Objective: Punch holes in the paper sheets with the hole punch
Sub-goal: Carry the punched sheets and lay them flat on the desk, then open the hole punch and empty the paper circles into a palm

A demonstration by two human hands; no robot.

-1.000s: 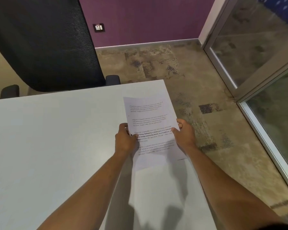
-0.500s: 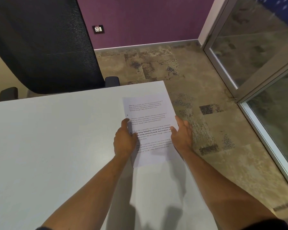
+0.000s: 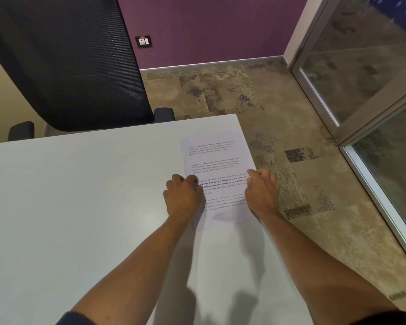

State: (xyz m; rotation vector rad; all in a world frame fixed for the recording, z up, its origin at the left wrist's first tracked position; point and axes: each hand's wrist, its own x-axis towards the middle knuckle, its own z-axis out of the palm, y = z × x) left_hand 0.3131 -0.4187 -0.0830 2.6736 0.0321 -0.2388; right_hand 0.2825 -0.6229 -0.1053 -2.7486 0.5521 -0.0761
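Paper sheets (image 3: 217,177), printed with short blocks of text, lie flat near the far right corner of the tabletop (image 3: 80,195), their right edge close to the tabletop's own edge. The left hand (image 3: 182,198) rests on the sheets' left margin with fingers curled and the thumb tip pressing down on the page. The right hand (image 3: 261,191) sits at the right edge with fingers curled over it; whether it pinches the paper or only steadies it I cannot tell from where I stand.

No hole punch shows anywhere in view, so I take this as squaring and setting down the stack before the punch is fetched. To do it well, I would nudge both long edges inward with the hands until the sheets line up as one block, then keep one hand pressing flat so nothing fans out while the other goes for the punch. The stack lies close to the drop at the right, so it would be wise to slide it a little toward the middle. Whether there is one sheet or several is hard to make out.

A black mesh chair (image 3: 63,62) stands behind the tabletop.
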